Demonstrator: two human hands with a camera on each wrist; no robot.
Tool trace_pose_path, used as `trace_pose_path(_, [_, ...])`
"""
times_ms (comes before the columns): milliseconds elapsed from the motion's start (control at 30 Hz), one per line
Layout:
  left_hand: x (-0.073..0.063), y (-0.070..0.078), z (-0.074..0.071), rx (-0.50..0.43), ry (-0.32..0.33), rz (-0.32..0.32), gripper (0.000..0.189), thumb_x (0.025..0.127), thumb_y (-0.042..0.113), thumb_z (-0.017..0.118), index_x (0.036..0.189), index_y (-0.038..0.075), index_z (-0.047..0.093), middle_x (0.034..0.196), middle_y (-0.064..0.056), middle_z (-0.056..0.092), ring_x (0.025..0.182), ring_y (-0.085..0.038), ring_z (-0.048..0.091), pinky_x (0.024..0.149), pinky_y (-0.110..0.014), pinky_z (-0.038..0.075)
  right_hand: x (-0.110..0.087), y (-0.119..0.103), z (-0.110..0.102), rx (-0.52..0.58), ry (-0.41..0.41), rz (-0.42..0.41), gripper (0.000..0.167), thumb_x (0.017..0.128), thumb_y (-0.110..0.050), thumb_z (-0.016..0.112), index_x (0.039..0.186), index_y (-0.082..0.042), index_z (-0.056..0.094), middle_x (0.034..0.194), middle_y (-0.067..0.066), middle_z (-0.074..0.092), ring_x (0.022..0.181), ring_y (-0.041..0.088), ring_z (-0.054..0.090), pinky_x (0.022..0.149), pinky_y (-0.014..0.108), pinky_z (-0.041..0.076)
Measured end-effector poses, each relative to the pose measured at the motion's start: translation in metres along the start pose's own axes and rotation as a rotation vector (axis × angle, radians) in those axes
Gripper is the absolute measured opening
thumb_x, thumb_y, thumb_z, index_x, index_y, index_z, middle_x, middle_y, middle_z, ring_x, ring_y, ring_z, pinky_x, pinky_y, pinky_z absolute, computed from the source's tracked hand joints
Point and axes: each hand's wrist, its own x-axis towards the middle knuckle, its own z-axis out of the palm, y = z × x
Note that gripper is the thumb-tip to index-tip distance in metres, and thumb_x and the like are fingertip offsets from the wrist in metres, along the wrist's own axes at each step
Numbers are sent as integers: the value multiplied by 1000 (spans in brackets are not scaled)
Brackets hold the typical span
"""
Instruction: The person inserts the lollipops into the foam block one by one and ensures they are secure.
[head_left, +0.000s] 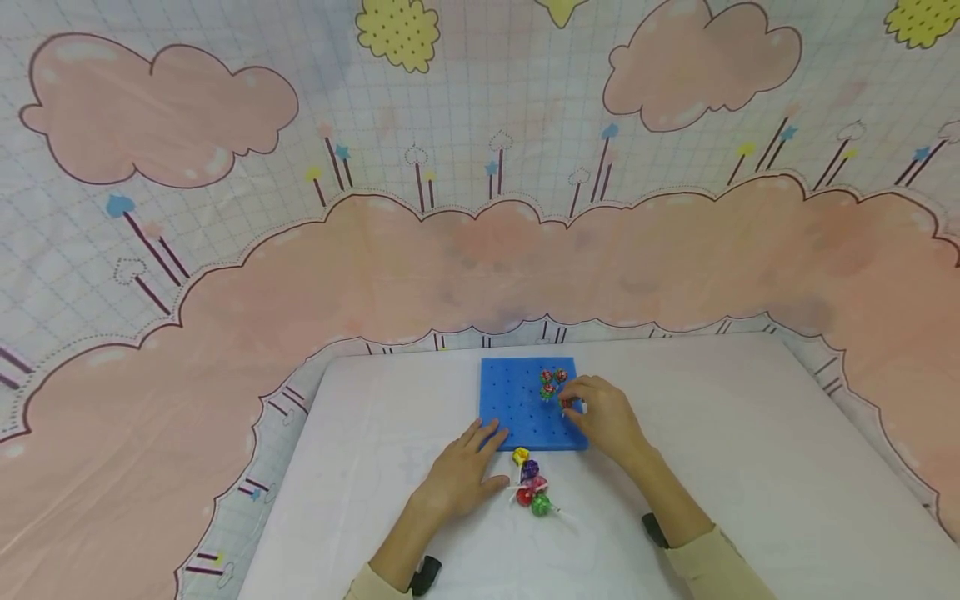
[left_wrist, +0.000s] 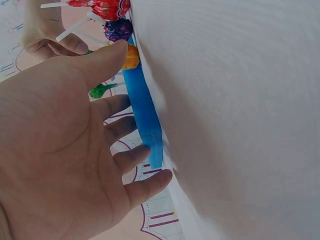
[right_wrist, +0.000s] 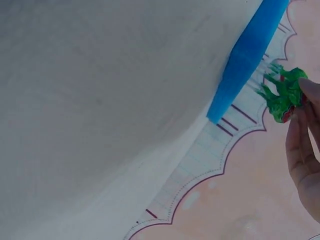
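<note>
Your right hand [head_left: 611, 423] pinches a lollipop [head_left: 566, 403] at the board's [head_left: 517, 412] right; left hand [head_left: 459, 473], fingers spread, touches its near-left corner.

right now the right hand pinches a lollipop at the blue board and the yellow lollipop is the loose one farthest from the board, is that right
Not quite: the yellow lollipop lies nearest the blue board, not farthest, as the head view shows. The right hand does pinch a lollipop there.
</note>
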Motion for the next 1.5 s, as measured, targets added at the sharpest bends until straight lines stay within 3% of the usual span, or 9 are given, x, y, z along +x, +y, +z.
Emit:
trace_pose_path(200, [0, -1, 2, 2, -5, -5, 74, 101, 48, 66, 161, 12, 41, 168, -10, 34, 156, -36, 28, 118, -56, 38, 0, -2, -1, -1, -33, 1, 21, 83, -7, 89, 101, -11, 81, 111, 3, 76, 108, 26, 70, 92, 45, 60])
trace_pose_path(367, [1, -3, 5, 8, -20, -16, 75, 101, 51, 63, 162, 14, 39, 169, -9, 32, 157, -35, 26, 119, -55, 37, -3, -4, -5, 13, -14, 4, 25, 83, -10, 90, 105, -13, 79, 110, 1, 75, 100, 22, 70, 86, 42, 61])
trace_pose_path(533, [0, -3, 5, 8, -17, -18, 75, 101, 52, 63, 162, 14, 40, 169, -9, 33, 157, -36, 26, 119, -55, 37, -9, -8, -15, 18, -19, 70, 28, 85, -17, 89, 110, -13, 78, 108, 3, 74, 97, 25, 70, 80, 41, 61])
trace_pose_path(800, [0, -3, 5, 15, -14, -11, 74, 102, 50, 64, 162, 14, 40, 169, -9, 33, 157, -36, 26, 120, -54, 37, -18, -6, -23, -76, -221, 205, 27, 87, -25, 87, 106, -7, 79, 110, 11, 74, 102, 30, 70, 88, 49, 60])
trace_pose_path(933, [0, -3, 6, 11, -15, -15, 74, 102, 51, 63, 162, 14, 39, 169, -9, 32, 157, -35, 26, 120, -54, 36, -22, -3, -20, -90, -321, 230, 39, 87, -27, 87, 117, -4, 76, 119, 15, 73, 111, 34, 69, 93, 51, 59])
trace_pose_path(1133, [1, -4, 6, 12, -12, -12, 74, 102, 51, 63, 161, 13, 40, 169, -9, 33, 156, -36, 27, 120, -54, 37, -26, 2, -12, -97, -393, 206, 56, 90, -28, 84, 135, -1, 66, 140, 19, 64, 132, 41, 59, 106, 56, 51])
trace_pose_path(1300, [1, -5, 5, 16, -7, -4, 73, 103, 49, 63, 162, 13, 40, 169, -10, 33, 156, -36, 27, 119, -54, 37, -28, 7, -7, -127, -373, 131, 48, 95, -23, 79, 136, -1, 65, 144, 19, 61, 133, 41, 58, 106, 55, 51])
trace_pose_path(1500, [1, -4, 3, -8, -21, 2, 68, 105, 41, 63, 162, 12, 39, 169, -11, 32, 157, -36, 26, 120, -54, 36, -29, 11, -7, -142, -352, 108, 48, 92, -19, 82, 134, -1, 66, 144, 18, 61, 132, 41, 59, 105, 54, 52])
